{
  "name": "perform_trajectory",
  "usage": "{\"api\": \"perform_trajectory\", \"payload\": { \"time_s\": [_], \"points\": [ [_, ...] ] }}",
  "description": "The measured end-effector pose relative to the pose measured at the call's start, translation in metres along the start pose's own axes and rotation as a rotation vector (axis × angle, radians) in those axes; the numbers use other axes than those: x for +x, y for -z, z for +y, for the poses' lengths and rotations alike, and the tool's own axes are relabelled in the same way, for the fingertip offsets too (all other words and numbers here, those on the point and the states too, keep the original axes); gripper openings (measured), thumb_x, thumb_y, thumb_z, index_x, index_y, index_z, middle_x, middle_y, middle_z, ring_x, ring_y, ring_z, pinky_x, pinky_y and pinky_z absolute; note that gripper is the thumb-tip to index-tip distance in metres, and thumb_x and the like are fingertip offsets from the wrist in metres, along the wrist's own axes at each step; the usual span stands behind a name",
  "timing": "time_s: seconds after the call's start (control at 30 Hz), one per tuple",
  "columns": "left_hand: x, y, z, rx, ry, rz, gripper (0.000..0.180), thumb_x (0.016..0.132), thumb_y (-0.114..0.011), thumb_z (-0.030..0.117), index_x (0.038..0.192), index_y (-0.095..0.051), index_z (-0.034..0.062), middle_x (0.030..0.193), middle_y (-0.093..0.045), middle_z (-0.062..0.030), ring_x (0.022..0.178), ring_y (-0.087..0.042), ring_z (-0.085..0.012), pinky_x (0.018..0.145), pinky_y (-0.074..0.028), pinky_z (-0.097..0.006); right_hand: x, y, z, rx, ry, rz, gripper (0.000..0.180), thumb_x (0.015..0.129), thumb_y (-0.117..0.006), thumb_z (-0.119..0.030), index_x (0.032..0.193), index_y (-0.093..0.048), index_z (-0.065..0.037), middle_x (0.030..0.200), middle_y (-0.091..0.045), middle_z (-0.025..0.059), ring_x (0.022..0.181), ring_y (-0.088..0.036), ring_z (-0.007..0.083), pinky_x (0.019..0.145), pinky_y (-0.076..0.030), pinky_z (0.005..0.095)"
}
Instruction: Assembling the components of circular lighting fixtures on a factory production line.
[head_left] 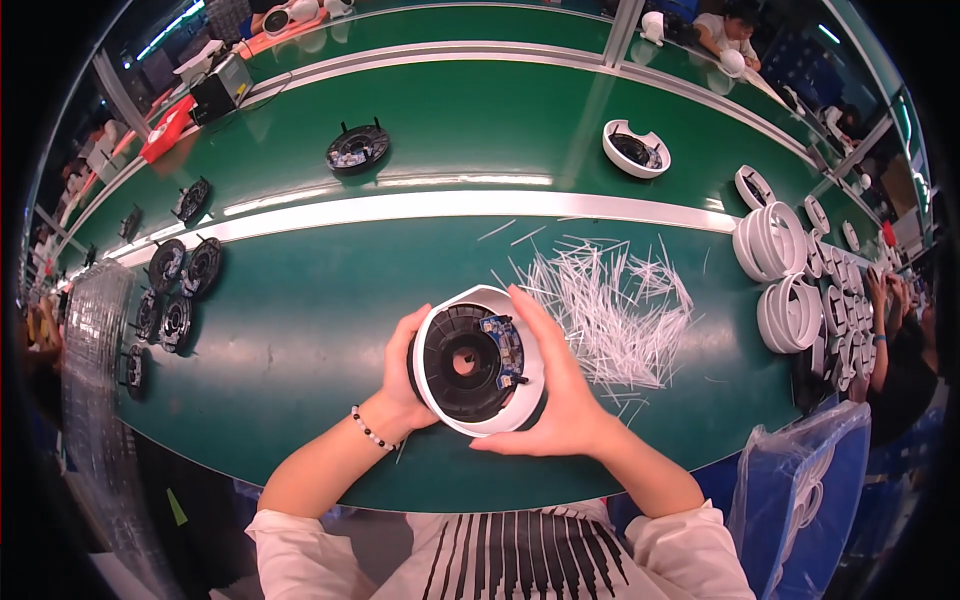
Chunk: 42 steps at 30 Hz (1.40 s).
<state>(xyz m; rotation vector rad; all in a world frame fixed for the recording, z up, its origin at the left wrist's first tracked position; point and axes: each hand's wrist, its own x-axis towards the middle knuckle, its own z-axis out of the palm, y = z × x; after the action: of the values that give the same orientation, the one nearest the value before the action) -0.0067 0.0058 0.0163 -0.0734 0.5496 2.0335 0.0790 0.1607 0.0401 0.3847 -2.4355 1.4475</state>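
Held above the near middle of the green table, a white round housing [527, 398] faces up toward me, slightly tilted. Inside it sits a black ribbed disc [452, 393] with a hole at its centre; part of a finger appears to show through that hole. A curved blue circuit board [504, 350] lies along the disc's right side. My left hand [402, 372] is closed around the left side, its fingers mostly hidden behind. From the right, my right hand [565, 402] grips the rim, thumb at the bottom edge and fingers at the top.
Thin white strips [610, 315] lie heaped right of centre. White ring housings [790, 315] stand stacked at right, near a co-worker's arms [880, 330]. Black discs [176, 322] lie at left beside clear plastic trays [95, 350]. Beyond the white rail are another disc [357, 150] and housing [637, 170].
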Motion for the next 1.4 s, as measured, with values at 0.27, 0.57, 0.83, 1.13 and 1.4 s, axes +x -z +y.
{"api": "perform_trajectory", "payload": {
  "time_s": [0.27,0.57,0.83,1.13,1.4],
  "points": [
    [0.002,0.001,-0.003,0.005,-0.062,0.059,0.052,0.082,-0.034,0.046,0.106,-0.052,0.0040,0.101,-0.055,-0.0127,0.090,-0.054,-0.0237,0.079,-0.046,-0.037,0.001,0.001,0.002,-0.007,0.038,-0.012,0.112,0.048,-0.079,-0.035,0.131,-0.012,0.000,0.133,-0.019,0.0204,0.124,-0.020,0.0344,0.100,-0.021,0.0407],
    [0.001,0.001,-0.010,-0.019,-0.029,0.089,0.052,0.083,-0.030,0.044,0.109,-0.050,0.0037,0.103,-0.055,-0.0136,0.092,-0.054,-0.0241,0.081,-0.045,-0.037,0.000,-0.002,0.003,-0.080,0.067,-0.051,0.109,0.047,-0.080,-0.031,0.130,-0.016,-0.001,0.133,-0.017,0.0213,0.121,-0.021,0.0392,0.098,-0.022,0.0450],
    [0.003,0.006,-0.005,0.000,0.060,-0.085,0.071,0.080,-0.020,0.063,0.118,-0.043,0.0071,0.113,-0.050,-0.0133,0.100,-0.051,-0.0281,0.087,-0.042,-0.042,-0.001,-0.005,0.003,-0.191,0.079,-0.059,0.108,0.044,-0.081,-0.026,0.129,-0.018,-0.002,0.132,-0.017,0.0215,0.118,-0.023,0.0414,0.094,-0.026,0.0472],
    [0.004,0.007,-0.002,0.005,0.147,-0.077,0.080,0.075,-0.020,0.070,0.119,-0.042,0.0067,0.114,-0.049,-0.0133,0.102,-0.050,-0.0282,0.087,-0.042,-0.042,0.000,-0.004,0.000,-0.226,0.061,-0.082,0.111,0.042,-0.081,-0.030,0.128,-0.017,0.001,0.128,-0.021,0.0219,0.114,-0.028,0.0411,0.094,-0.028,0.0455],
    [0.001,0.003,-0.003,0.164,0.054,-0.087,0.090,0.070,-0.020,0.076,0.124,-0.036,0.0053,0.119,-0.045,-0.0144,0.106,-0.047,-0.0270,0.090,-0.040,-0.042,-0.003,-0.014,0.002,-0.334,-0.009,0.038,0.114,0.042,-0.079,-0.043,0.126,-0.019,0.005,0.120,-0.028,0.0211,0.107,-0.033,0.0382,0.089,-0.030,0.0449]
  ]
}}
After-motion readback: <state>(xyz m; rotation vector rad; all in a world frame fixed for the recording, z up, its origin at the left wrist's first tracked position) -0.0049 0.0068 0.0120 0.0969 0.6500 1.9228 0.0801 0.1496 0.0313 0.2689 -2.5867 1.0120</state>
